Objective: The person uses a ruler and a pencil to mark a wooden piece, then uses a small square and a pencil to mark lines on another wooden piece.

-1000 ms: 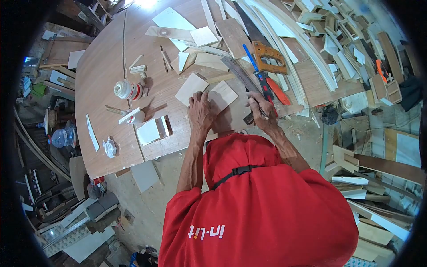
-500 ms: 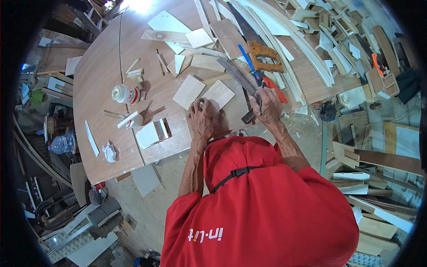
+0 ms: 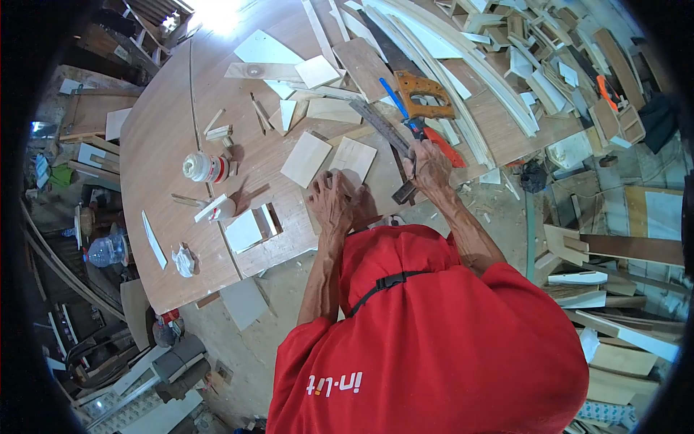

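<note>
My left hand (image 3: 330,202) has its fingers bent over the near edge of a small square wooden board (image 3: 355,160) on the table. A second square board (image 3: 305,158) lies close beside it, to the left. My right hand (image 3: 431,166) is closed in a pinch around a dark slender thing, mostly hidden by the fingers. It is beside a metal ruler (image 3: 381,124) and a dark metal bar (image 3: 403,192) near the table's front edge. Just beyond that hand lie a handsaw with an orange handle (image 3: 425,95) and a blue-and-red tool (image 3: 416,124).
On the table's left stand a white jar (image 3: 204,168) and a white cup (image 3: 220,208) with a wooden strip across it. Offcuts (image 3: 318,72) are scattered at the back. Long wood strips (image 3: 463,54) run along the right, and wooden parts (image 3: 614,126) are piled beyond.
The view has shifted slightly. My left hand's fingers are spread a little differently at the board's edge. My right hand stays beside the ruler, its dark slender thing now less visible.
</note>
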A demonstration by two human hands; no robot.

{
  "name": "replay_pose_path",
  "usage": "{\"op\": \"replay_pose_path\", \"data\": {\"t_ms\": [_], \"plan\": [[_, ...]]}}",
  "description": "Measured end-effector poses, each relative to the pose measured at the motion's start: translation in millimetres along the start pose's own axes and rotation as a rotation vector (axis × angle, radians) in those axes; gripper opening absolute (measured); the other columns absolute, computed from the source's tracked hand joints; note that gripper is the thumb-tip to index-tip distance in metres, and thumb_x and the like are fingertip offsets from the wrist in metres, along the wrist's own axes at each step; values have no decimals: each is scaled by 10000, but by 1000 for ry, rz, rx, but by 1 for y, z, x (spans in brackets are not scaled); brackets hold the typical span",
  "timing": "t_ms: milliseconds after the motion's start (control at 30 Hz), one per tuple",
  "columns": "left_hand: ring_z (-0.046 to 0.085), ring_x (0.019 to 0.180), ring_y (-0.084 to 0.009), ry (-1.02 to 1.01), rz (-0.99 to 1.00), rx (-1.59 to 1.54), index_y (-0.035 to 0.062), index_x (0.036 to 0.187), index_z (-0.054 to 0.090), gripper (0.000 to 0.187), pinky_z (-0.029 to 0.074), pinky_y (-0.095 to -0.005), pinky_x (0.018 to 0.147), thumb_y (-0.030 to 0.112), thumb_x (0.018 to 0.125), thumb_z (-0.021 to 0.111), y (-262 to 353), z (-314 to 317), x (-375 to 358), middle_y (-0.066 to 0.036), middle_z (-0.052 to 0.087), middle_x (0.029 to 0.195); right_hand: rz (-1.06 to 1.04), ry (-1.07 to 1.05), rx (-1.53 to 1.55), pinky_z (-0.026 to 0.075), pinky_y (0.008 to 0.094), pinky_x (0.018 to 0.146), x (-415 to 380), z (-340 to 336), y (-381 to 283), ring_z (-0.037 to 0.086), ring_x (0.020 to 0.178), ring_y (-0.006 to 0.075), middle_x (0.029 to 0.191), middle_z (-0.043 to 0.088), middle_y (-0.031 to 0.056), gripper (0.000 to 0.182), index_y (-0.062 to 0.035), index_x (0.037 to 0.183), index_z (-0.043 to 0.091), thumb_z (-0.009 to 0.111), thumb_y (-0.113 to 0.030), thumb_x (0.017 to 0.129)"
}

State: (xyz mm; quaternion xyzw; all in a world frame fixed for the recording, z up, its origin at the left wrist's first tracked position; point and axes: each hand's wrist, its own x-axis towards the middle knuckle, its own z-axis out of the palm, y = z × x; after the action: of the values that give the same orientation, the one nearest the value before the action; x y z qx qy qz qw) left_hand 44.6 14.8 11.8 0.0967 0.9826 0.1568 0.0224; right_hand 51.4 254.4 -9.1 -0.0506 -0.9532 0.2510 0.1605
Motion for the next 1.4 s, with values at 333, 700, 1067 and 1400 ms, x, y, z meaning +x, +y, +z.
{"op": "replay_pose_path", "data": {"t_ms": [333, 700, 1067, 1400], "plan": [[510, 1137, -398, -101, 5, -52, 90, 1150, 583, 458, 457, -491, 881, 429, 858, 684, 10, -5, 6, -187, 544, 1226, 107, 93, 253, 484, 454, 646, 0, -18, -10, 626, 730, 325, 749, 601, 120, 190, -60, 839, 575, 670, -222, 865], [321, 1401, -388, -143, 365, -63, -20, 1449, 334, 755, 297, -485, 1127, 219, 827, 690, -11, 3, 58, -239, 362, 1475, 617, -60, 620, 453, 341, 547, -91, -38, -75, 581, 569, 161, 625, 617, 79, 239, -9, 863, 679, 705, -247, 859], [284, 1391, -495, -82, 498, -280, -38, 1457, 309, 679, 222, -543, 1185, 128, 865, 598, -14, 7, 55, -281, 330, 1490, 587, 111, 466, 458, 336, 569, -130, -9, -126, 564, 562, 218, 639, 605, 114, 201, -12, 900, 652, 722, -199, 877], [331, 1359, -442, -16, 643, -150, 12, 1345, 507, 558, 173, -513, 1215, 214, 849, 663, -19, 10, 55, -261, 424, 1394, 368, 162, 302, 520, 387, 733, -173, -4, -137, 647, 838, 306, 958, 625, 158, 334, -20, 1055, 620, 772, -111, 772]]}}
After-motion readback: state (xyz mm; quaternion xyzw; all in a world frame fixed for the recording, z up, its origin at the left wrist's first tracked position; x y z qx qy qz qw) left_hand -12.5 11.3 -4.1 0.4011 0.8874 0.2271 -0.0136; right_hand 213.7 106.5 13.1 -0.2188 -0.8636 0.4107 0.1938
